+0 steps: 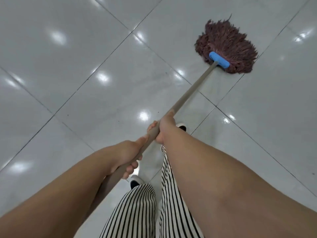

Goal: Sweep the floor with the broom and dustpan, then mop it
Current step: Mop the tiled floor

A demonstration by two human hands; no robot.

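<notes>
mop point(226, 47) on tiles; both hands point(164, 127) grasping its handle, end hidden underarm.

No legible text, label, brand, number or sign observed in the head view.
</notes>
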